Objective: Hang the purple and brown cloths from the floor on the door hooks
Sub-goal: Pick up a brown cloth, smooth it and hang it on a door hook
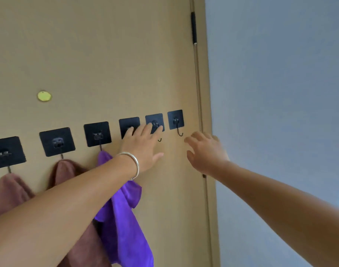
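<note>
Purple cloth (pixel 124 224): hangs from the third hook (pixel 97 134) counted from the left edge of the door (pixel 107 54); its long axis runs straight down from the hook, the peak pinched at the top, the folds spreading toward the bottom edge of view.
Brown cloths: one (pixel 8 191) hangs from the first hook (pixel 5 152), another (pixel 67 172) from the second hook (pixel 57 141), both pointing downward.
Left hand (pixel 143 145): released, fingers straight, lying over the fourth hook (pixel 129 126) and fifth hook (pixel 154 122), holding nothing; a silver bangle (pixel 133 164) circles the wrist.
Right hand (pixel 205 151): released, fingers spread, holding nothing, just below and right of the sixth hook (pixel 176 120).
Hard to make out: the left forearm covers the middle of the purple cloth and much of the second brown one; cloth bottoms are cut off; whether the left fingers touch the hook plates cannot be told.
Also on the door: a yellow disc (pixel 44 96) above the second hook.
</note>
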Motion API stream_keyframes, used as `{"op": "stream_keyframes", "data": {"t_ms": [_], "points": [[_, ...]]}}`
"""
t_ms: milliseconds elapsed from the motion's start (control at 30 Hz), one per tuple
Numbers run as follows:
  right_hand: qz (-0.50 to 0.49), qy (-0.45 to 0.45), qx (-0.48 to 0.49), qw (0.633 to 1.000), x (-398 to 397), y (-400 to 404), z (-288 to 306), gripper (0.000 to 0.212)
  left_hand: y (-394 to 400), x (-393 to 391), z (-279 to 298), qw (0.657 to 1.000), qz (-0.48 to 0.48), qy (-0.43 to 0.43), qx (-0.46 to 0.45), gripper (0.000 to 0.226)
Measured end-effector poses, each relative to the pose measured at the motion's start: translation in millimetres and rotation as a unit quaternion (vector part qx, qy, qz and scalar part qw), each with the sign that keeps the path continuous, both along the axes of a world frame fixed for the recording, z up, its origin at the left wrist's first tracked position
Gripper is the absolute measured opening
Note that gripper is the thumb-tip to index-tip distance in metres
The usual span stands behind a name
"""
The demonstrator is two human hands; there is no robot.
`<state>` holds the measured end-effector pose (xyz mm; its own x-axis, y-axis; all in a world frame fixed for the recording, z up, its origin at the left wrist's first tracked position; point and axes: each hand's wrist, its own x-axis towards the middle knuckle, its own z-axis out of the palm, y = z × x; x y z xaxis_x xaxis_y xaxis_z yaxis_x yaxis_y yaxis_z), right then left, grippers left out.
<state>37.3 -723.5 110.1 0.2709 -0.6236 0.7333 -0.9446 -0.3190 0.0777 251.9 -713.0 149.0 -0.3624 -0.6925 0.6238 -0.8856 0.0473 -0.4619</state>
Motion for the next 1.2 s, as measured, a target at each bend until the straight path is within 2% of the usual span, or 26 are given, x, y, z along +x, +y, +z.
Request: {"op": "stream_keyframes", "data": {"t_ms": [133, 300, 600, 900, 1033, 1200], "points": [[-0.114, 0.047, -0.038, 0.992, -48, 40, 14, 0.039, -7, -43, -5, 0.997, -0.083, 0.004, 0.007, 0.084], [-0.243, 0.042, -0.034, 0.969, -93, 108, 18, 0.045, 12, -98, -11, 0.979, -0.201, 0.014, 0.043, 0.082], [-0.449, 0.020, 0.008, 0.893, -159, 272, 8, 0.051, 95, -210, -24, 0.925, -0.373, 0.031, 0.068, 0.081], [-0.613, -0.003, 0.007, 0.790, -219, 481, 6, 0.058, 249, -338, -20, 0.847, -0.524, 0.009, 0.086, 0.082], [-0.676, -0.010, 0.008, 0.737, -237, 583, 2, 0.062, 342, -394, -17, 0.800, -0.594, 0.001, 0.083, 0.083], [-0.741, -0.016, 0.016, 0.671, -250, 714, -2, 0.065, 470, -456, -22, 0.725, -0.681, -0.016, 0.103, 0.083]]}}
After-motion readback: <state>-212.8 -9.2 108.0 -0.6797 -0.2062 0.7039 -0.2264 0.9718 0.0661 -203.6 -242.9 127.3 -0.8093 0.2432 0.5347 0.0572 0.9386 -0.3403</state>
